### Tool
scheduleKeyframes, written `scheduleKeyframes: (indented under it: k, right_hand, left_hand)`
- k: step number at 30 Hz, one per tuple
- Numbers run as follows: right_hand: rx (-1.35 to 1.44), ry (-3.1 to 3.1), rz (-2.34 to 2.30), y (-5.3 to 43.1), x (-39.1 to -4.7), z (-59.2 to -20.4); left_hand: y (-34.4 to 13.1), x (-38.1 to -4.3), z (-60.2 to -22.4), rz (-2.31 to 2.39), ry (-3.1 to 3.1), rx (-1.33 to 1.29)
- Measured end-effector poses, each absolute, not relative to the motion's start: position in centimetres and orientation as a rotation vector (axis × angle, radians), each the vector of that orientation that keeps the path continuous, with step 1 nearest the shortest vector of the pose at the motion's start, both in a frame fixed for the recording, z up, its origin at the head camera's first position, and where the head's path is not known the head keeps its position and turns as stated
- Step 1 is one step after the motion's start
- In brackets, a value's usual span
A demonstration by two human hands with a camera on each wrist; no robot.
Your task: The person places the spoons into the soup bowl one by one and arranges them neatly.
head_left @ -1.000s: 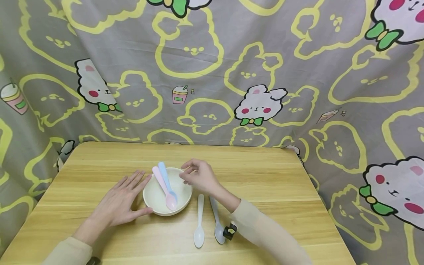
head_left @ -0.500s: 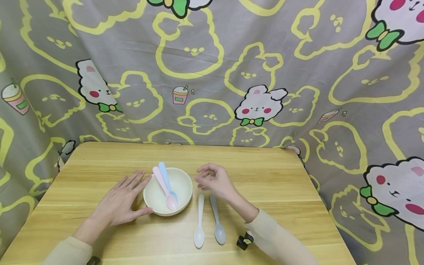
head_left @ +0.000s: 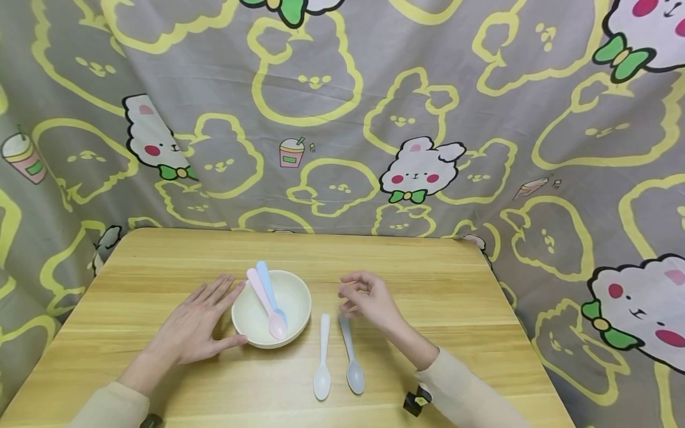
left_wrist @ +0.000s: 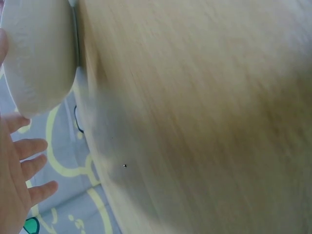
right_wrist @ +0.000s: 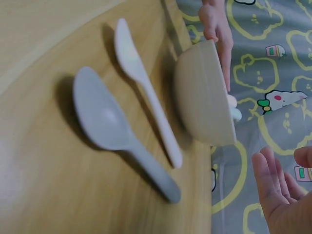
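A cream bowl (head_left: 247, 324) stands on the table with a pink spoon (head_left: 260, 291) and a blue spoon (head_left: 266, 279) leaning in it, handles over the far rim. My left hand (head_left: 189, 327) has its fingers spread along the bowl's left side, thumb and forefinger at the rim. To the right of the bowl lie a white spoon (head_left: 323, 356) and a grey spoon (head_left: 350, 356), handles pointing away from me. Above the tip of the grey spoon's handle is my right hand (head_left: 371, 300), fingers loosely bent and holding nothing; the right wrist view shows it apart from both spoons.
The wooden table (head_left: 444, 279) has rounded far corners. A grey patterned curtain (head_left: 332, 137) hangs behind it and along both sides. A small black device (head_left: 416, 401) sits at my right wrist, beside the sleeve.
My right hand has moved right, away from the bowl's right rim, to over the grey spoon's handle. The left hand, bowl and spoons have stayed in place.
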State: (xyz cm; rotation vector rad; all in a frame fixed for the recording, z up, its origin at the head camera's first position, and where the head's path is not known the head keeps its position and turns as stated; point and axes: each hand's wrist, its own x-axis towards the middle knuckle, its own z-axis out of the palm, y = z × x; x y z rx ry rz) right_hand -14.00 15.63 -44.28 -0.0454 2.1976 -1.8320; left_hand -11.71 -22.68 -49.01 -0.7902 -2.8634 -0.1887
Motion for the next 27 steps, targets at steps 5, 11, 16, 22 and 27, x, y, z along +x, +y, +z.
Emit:
scheduleKeyframes:
  k: [5, 11, 16, 22, 27]
  right_hand:
    - [0.01, 2.182, -1.821, 16.6, -13.7, -45.0]
    - [0.061, 2.163, -1.79, 17.5, -13.4, -46.1]
    - [0.102, 2.144, -1.77, 18.1, -13.0, -47.1]
    - [0.124, 2.144, -1.734, 18.5, -12.6, -48.1]
    - [0.132, 2.138, -1.704, 18.7, -12.3, -48.4]
  left_hand:
    - [-22.7, -11.7, -49.0, -0.187, -2.857, -0.792]
    - [-22.7, -11.7, -49.0, -0.192, -2.863, -0.787]
    - [-22.7, -11.7, -49.0, -0.194, -2.864, -0.784]
    - [-22.7, -11.7, -49.1, -0.194, -2.86, -0.785]
    - [-22.7, -11.7, -49.1, -0.195, -2.864, -0.783]
